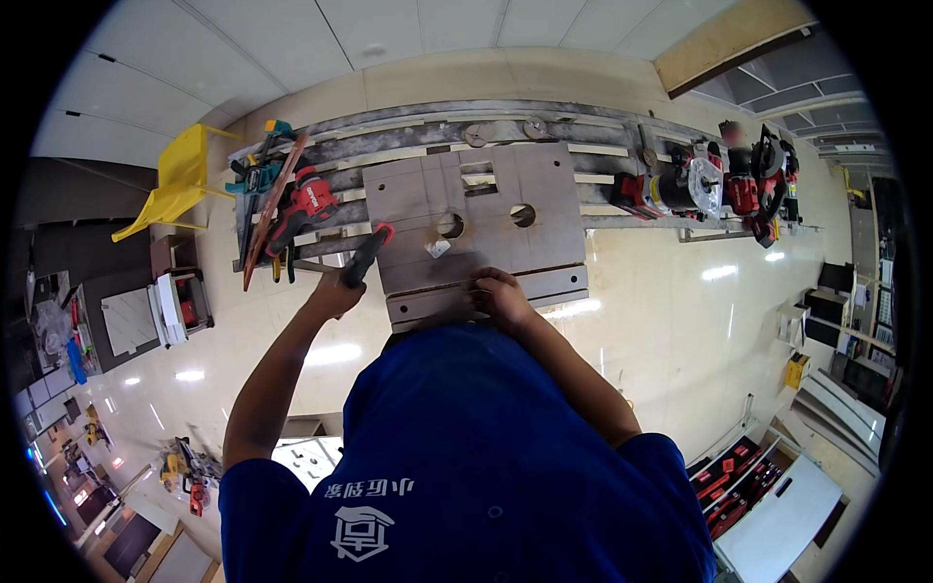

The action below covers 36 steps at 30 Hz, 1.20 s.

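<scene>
A grey-brown board point(418, 199) with two round holes and a rectangular cutout lies in front of me on a slatted bench. A narrower strip point(552, 283) of the same look runs along its near edge, parted by a dark groove. My left hand point(338, 294) is closed around a black tool with a red end point(366, 255), held by the board's left side. Over the near edge, my right hand point(501, 297) has its fingers curled together. A dark blur beside them hides what they hold, if anything. A small whitish piece point(438, 250) lies on the board.
The slatted bench point(389, 129) extends both ways. On its left end lie a red and black power tool point(309, 199), clamps and a long brown strip point(275, 214). Several power tools, including a circular saw point(768, 175), sit at the right end. A yellow chair point(180, 180) stands far left.
</scene>
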### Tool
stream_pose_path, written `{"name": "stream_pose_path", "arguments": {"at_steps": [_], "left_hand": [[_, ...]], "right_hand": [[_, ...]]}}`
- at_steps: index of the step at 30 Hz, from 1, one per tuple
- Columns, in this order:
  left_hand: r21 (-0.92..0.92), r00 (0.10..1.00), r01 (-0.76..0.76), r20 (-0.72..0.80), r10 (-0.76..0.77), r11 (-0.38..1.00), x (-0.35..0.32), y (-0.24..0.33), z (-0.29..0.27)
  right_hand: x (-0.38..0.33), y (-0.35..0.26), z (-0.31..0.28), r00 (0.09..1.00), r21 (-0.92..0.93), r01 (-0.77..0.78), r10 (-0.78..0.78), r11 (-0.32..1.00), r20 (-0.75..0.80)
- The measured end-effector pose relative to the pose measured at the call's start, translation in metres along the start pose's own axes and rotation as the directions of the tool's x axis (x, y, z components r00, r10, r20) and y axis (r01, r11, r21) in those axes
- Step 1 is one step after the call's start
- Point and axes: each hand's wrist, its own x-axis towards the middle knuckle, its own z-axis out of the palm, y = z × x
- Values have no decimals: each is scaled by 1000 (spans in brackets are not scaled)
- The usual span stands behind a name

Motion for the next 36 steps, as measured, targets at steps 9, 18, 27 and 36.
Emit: {"name": "stream_pose_path", "arguments": {"at_steps": [9,18,27,36], "left_hand": [[194,989,10,-148,19,981,-11,35,-4],[35,997,-74,-16,74,997,-4,2,-15],[36,992,105,-75,-102,994,-15,33,-5],[10,993,-99,-65,99,995,-11,4,4]], "right_hand": [[-2,-1,-1,1000,-5,-7,7,1000,-28],[-3,-4,4,997,-49,-40,36,998,-74],[-4,-7,5,994,-1,-35,35,999,-105],[-4,-2,0,997,33,-30,32,999,-73]]}}
